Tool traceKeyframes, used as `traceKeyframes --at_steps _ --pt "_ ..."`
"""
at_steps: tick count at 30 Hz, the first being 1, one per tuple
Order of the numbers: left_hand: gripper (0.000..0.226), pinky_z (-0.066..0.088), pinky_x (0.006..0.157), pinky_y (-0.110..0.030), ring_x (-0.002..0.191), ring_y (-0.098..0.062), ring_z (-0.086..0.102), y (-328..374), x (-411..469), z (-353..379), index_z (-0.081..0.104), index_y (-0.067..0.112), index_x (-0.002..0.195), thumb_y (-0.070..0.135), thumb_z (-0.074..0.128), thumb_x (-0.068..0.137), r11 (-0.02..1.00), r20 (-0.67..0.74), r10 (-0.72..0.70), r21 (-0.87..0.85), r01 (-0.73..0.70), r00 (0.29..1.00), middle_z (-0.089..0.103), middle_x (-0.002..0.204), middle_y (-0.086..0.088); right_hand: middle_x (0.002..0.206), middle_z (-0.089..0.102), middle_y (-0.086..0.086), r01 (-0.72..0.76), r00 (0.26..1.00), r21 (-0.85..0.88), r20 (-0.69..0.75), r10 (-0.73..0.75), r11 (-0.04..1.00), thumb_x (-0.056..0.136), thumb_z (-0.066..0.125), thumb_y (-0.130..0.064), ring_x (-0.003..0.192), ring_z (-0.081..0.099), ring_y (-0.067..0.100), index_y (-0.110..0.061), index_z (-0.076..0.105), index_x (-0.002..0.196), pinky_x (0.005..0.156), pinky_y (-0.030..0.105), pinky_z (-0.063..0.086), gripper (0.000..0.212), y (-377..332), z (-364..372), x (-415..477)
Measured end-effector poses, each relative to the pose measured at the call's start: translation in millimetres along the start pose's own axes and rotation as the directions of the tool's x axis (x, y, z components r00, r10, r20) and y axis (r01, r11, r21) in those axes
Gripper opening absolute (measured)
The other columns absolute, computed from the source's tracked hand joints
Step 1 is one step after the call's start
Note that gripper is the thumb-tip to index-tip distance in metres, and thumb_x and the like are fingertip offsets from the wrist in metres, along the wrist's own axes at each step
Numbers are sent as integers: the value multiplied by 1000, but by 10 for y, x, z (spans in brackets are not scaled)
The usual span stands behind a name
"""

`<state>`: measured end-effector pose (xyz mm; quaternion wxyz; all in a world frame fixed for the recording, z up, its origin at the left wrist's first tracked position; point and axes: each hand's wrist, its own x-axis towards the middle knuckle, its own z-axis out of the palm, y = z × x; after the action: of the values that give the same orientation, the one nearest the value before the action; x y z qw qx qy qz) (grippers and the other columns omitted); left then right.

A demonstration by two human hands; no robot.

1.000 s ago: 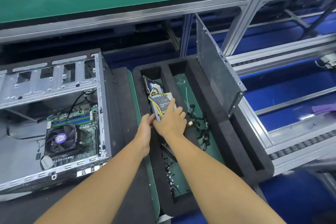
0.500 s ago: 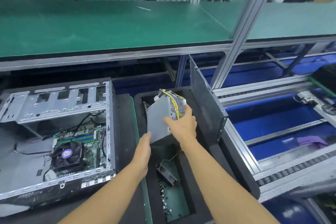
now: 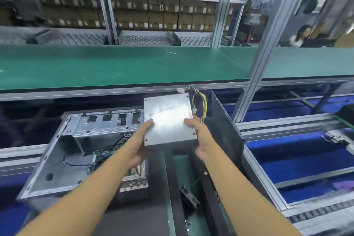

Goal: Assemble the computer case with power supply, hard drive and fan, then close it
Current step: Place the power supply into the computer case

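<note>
The silver power supply (image 3: 168, 119) hangs in the air with its flat metal face toward me. Yellow and black cables (image 3: 199, 101) trail from its upper right corner. My left hand (image 3: 138, 143) grips its left edge and my right hand (image 3: 201, 136) grips its right edge. The open computer case (image 3: 57, 159) lies on its side to the left, the motherboard (image 3: 99, 156) partly visible behind my left arm. A black fan (image 3: 188, 196) lies in the black foam tray (image 3: 212, 193) below.
The grey side panel (image 3: 224, 124) stands upright in the foam tray, right of the power supply. A green shelf (image 3: 115, 65) crosses above with an aluminium post (image 3: 266, 44). Blue conveyor lanes (image 3: 298, 155) run on the right. Racks of boxes and another person stand behind.
Both hands lifted the power supply out of the foam tray and turned its flat face toward me. My left hand moved from beneath it to its left edge. The view tilted upward.
</note>
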<state>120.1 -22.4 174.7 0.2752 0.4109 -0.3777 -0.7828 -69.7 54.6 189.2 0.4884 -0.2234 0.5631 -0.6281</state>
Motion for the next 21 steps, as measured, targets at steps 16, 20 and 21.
traceKeyframes --at_steps 16,20,21 --pt "66 57 73 -51 80 -36 73 555 -762 -736 66 17 107 56 83 57 984 -347 -146 -151 99 926 75 94 -14 74 71 15 -440 883 256 296 364 860 97 33 -34 58 60 26 -12 60 94 55 26 47 35 258 777 -169" --pt "72 54 85 -54 95 -39 67 591 -892 -927 60 18 118 54 83 60 960 -372 -249 -218 177 894 70 106 -16 94 73 24 -509 842 168 302 447 844 82 42 -24 90 64 38 -15 44 94 62 40 56 15 222 1009 -183" --pt "69 55 82 -53 93 -39 67 585 -921 -962 60 18 114 54 82 61 955 -366 -262 -231 185 893 71 103 -16 98 72 25 -515 836 160 309 453 842 78 44 -23 94 64 40 -17 41 95 63 42 58 18 207 1043 -181"
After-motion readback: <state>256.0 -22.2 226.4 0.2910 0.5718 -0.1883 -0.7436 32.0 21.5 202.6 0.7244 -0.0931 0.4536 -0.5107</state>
